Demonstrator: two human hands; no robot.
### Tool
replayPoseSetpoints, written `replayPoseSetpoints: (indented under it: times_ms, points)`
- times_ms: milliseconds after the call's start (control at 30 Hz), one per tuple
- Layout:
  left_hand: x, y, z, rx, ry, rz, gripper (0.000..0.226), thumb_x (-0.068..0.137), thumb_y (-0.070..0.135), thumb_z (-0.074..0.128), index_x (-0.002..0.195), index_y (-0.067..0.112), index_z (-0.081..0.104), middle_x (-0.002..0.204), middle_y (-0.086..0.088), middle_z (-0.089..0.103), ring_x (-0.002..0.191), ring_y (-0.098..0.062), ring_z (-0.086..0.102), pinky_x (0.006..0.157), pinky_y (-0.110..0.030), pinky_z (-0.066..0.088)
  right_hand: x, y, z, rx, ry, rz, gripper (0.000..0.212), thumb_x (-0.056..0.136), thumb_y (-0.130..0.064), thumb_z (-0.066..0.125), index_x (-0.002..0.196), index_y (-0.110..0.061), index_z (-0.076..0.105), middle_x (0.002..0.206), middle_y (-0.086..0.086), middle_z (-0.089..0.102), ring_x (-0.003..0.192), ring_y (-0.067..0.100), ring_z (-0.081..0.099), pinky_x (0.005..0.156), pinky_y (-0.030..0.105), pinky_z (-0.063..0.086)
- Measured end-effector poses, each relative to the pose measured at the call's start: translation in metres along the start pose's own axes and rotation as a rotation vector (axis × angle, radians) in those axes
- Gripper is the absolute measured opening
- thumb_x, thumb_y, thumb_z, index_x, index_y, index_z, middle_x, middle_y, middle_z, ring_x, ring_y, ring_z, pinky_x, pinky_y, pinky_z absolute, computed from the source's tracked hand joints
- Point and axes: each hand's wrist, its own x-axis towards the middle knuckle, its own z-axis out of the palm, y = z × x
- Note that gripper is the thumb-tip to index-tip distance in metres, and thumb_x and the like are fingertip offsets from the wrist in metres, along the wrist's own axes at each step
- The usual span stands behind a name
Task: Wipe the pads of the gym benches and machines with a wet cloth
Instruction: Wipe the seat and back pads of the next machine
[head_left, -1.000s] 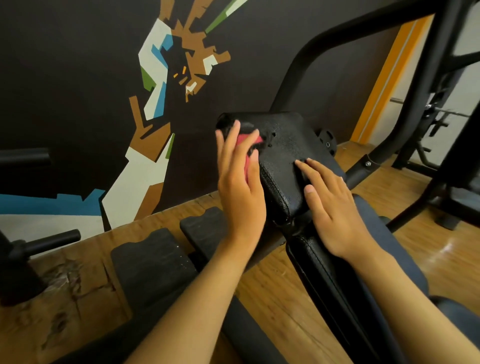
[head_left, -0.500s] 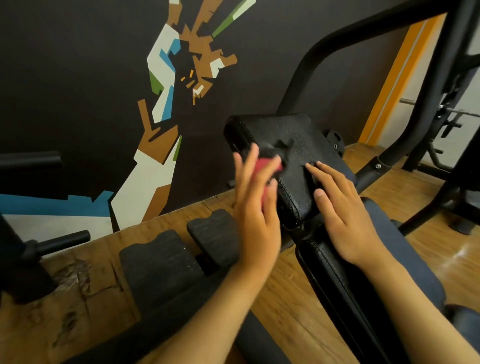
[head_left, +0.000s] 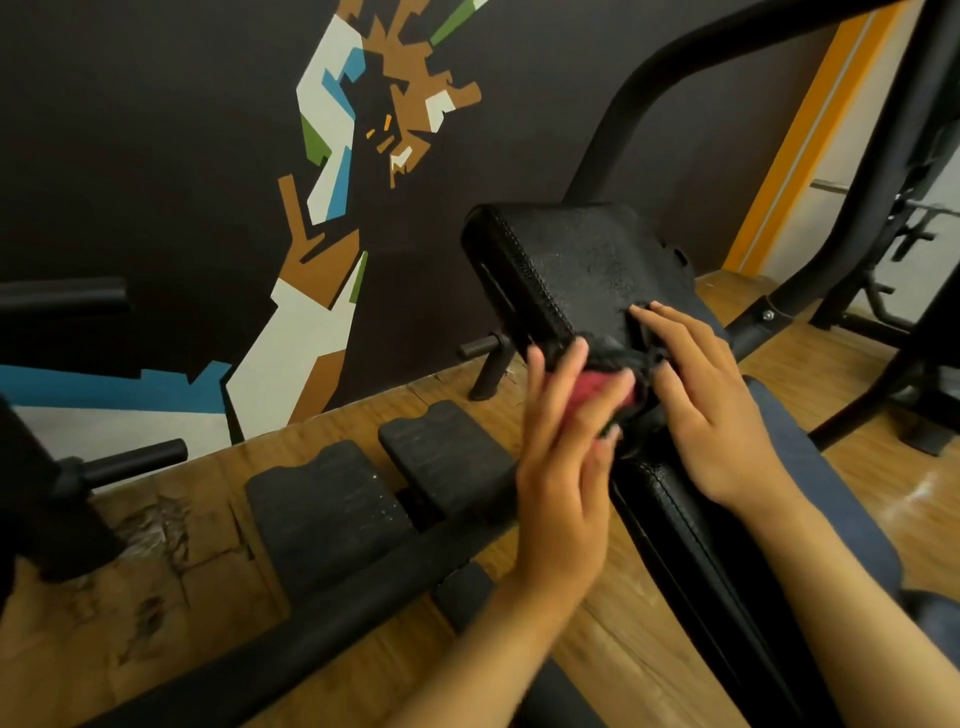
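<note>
1. The left hand (head_left: 563, 447), just right of centre frame, presses a red cloth (head_left: 597, 392) against the near left corner of the black pad (head_left: 576, 270), fingers curled around the cloth
2. The right hand (head_left: 711, 410) lies flat beside it, fingers spread and narrow-gapped on the pad's near edge, holding nothing; its fingertips touch the dark rim of the cloth
3. The pad tilts up toward the upper centre of the frame; below it a long black seat (head_left: 691, 545) runs to the lower right
4. Two dark foot plates (head_left: 374, 488) sit left of the hands on the wooden floor (head_left: 156, 597)
5. A black wall with a painted pattern (head_left: 337, 156) fills the upper left
</note>
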Motion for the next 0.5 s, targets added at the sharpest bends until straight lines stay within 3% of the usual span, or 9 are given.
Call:
replayPoseSetpoints:
  times_ms: [167,300,367,433,500]
  points:
    - [0.023,-0.018,-0.013,0.093,-0.087,0.161,0.036,0.108,0.018,0.042,0.139,0.011,0.059,0.160,-0.007,0.039,0.158,-0.031,0.013,0.124,-0.046,0.030,-0.003,0.004,0.001,0.033,0.014,-0.003,0.046,0.106,-0.031,0.034,0.151,-0.031,0.045,0.156,-0.013,0.040,0.146,0.007,0.033,0.120,0.041,0.030]
    - [0.097,-0.018,-0.025,0.047,0.106,-0.084,0.033,0.109,0.014,0.043,0.136,0.011,0.063,0.162,-0.006,0.040,0.158,-0.026,0.012,0.118,-0.010,0.020,-0.002,0.006,0.001,0.015,0.012,0.001,0.044,0.108,-0.035,0.034,0.151,-0.032,0.044,0.156,-0.015,0.040,0.147,0.006,0.032,0.120,0.041,0.030]
    - [0.113,-0.019,-0.027,0.063,0.151,-0.071,0.033,0.109,0.011,0.044,0.134,0.007,0.064,0.161,-0.011,0.041,0.157,-0.030,0.014,0.113,-0.004,0.021,-0.002,0.007,0.001,0.005,0.009,0.001,0.044,0.108,-0.036,0.034,0.151,-0.032,0.044,0.156,-0.015,0.040,0.146,0.005,0.032,0.120,0.039,0.030]
    - [0.099,-0.015,-0.020,0.063,0.162,-0.074,0.032,0.109,0.011,0.045,0.135,0.008,0.064,0.162,-0.009,0.040,0.158,-0.027,0.015,0.117,-0.009,0.023,0.000,0.008,0.001,0.012,0.018,-0.002,0.044,0.108,-0.035,0.035,0.150,-0.033,0.045,0.154,-0.015,0.042,0.145,0.005,0.033,0.119,0.038,0.030]
    - [0.060,-0.007,-0.011,0.061,0.084,-0.077,0.033,0.108,0.012,0.045,0.135,0.010,0.064,0.163,-0.004,0.038,0.159,-0.023,0.013,0.124,-0.026,0.027,0.003,0.009,0.000,0.015,0.031,-0.011,0.042,0.108,-0.032,0.036,0.148,-0.031,0.048,0.153,-0.013,0.044,0.144,0.006,0.036,0.118,0.038,0.031]
